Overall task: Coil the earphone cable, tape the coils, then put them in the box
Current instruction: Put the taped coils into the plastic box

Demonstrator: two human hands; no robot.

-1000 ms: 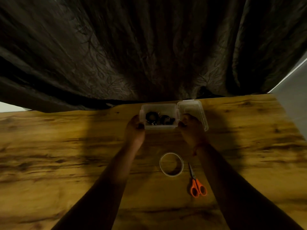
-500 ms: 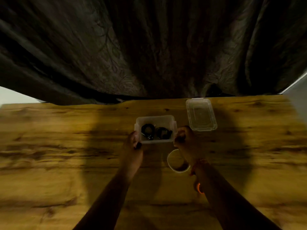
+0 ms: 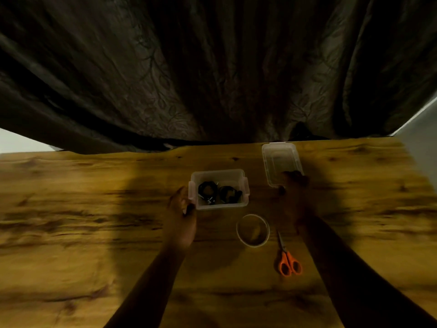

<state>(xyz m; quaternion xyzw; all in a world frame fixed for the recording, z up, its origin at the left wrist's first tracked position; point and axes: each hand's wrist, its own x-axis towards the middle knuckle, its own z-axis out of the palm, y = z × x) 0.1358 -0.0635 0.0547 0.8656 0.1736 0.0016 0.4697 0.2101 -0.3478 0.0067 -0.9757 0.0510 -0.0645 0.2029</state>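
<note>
Clear box (image 3: 218,177) gripped by left hand (image 3: 181,213); right hand (image 3: 294,185) grasps lid (image 3: 280,160)

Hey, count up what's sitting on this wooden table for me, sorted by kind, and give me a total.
Clear plastic box: 1
Clear plastic lid: 1
Black coiled earphone cables, in the box: 2
Roll of clear tape: 1
Orange-handled scissors: 1
Total: 6

A wooden table (image 3: 94,233) carries a clear box (image 3: 218,177), its lid (image 3: 279,159) apart to the right, a tape roll (image 3: 252,243), and orange scissors (image 3: 287,263) beside the roll.
</note>
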